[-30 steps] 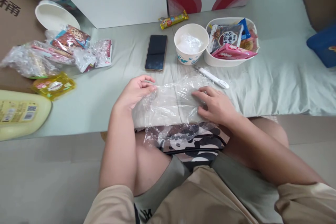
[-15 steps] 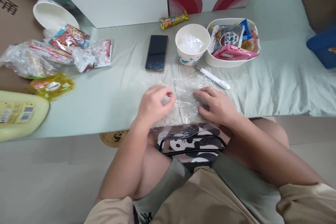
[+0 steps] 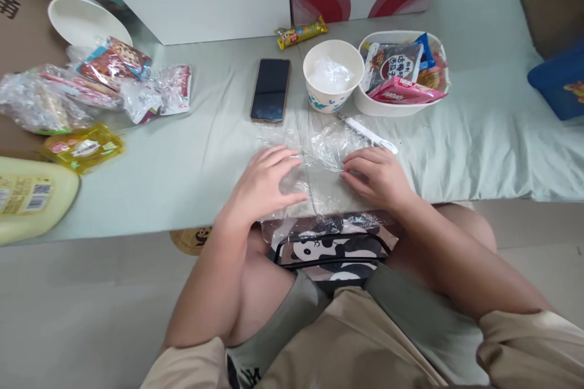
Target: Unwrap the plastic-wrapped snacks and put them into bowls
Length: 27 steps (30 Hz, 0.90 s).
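Note:
A sheet of clear plastic film point(image 3: 326, 149) lies crinkled on the pale green cloth, its near part hanging over the front edge. My left hand point(image 3: 267, 185) rests on the film's left side, fingers spread and thumb apart. On the right side, my right hand point(image 3: 376, 176) has thumb and fingertips drawn together, pinching the film. Just beyond that hand lies a white utility knife point(image 3: 369, 134). Behind the film stands a paper cup point(image 3: 333, 94) with crumpled clear plastic inside.
A white tub point(image 3: 396, 108) of packaged snacks stands right of the cup, a phone point(image 3: 271, 90) left of it. A yellow snack stick point(image 3: 301, 33) lies by the boxes. Wrapped snacks point(image 3: 114, 67), a tipped white bowl point(image 3: 86, 15) and a pale yellow bottle point(image 3: 39, 197) are at left.
My left hand has opened from a curled pinch and shifted slightly left and nearer. My right fingers have drawn together on the film, which is bunched more beside them.

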### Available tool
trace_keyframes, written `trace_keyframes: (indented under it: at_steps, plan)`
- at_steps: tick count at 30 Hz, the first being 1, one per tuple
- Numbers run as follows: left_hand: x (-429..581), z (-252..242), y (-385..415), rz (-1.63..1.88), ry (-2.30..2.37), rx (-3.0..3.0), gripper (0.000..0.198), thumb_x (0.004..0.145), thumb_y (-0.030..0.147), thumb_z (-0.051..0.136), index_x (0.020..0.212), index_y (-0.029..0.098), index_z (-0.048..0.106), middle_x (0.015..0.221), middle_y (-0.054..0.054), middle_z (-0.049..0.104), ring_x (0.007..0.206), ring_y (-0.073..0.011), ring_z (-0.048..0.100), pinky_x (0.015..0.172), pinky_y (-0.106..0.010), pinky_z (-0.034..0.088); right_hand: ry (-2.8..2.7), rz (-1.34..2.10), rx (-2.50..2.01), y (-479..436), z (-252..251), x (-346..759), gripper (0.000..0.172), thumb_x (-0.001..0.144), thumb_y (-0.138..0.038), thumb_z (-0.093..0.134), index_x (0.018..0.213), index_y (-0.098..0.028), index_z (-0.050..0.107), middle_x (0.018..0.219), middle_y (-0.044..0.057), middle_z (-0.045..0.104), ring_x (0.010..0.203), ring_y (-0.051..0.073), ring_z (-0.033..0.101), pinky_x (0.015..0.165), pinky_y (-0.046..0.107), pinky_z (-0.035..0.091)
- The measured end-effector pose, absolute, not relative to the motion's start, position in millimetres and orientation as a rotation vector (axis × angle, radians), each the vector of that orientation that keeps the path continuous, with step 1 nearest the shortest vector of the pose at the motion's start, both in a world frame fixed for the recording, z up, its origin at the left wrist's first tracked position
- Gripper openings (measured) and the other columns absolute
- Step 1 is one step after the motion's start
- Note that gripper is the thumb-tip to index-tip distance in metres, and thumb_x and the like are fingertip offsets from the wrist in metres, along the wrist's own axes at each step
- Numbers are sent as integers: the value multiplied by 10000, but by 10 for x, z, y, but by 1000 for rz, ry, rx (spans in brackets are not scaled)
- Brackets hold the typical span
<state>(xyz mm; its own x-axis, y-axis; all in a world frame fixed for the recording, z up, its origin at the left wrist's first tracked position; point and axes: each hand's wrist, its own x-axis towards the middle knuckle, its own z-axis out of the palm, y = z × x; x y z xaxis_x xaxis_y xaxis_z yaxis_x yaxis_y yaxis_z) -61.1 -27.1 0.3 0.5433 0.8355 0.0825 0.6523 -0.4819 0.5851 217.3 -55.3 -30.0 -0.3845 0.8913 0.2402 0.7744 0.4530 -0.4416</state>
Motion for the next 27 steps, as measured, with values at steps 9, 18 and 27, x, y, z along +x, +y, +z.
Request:
trace_keyframes:
  at_steps: [9, 18, 27]
  plan:
    - [-756, 99, -284, 520, 1338, 2055, 276, 872, 344, 670, 1115, 224, 716, 1225, -83, 760, 1172, -265, 699, 1043, -440, 551, -2136, 401, -1449, -545, -185, 2317, 235, 990, -366, 515, 873, -240, 676, 848, 63, 750, 826, 241, 706, 843, 421, 531]
    - [-820, 45, -183, 559, 1374, 1934, 149, 891, 331, 614, 864, 235, 724, 1063, -56, 794, 1009, -219, 731, 938, -364, 569, -2232, 459, -1352, -480, -233, 2386, 173, 951, -354, 591, 982, -228, 705, 844, 66, 764, 874, 261, 729, 855, 432, 549]
    - [-1066, 267, -284, 1037, 1266, 1273, 283, 632, 457, 840, 710, 262, 650, 574, 9, 636, 525, -167, 618, 524, -310, 538, -1582, 1233, -1283, -596, 110, 2540, 282, 889, -493, 711, 887, -251, 566, 634, -36, 656, 437, 115, 529, 434, 252, 418]
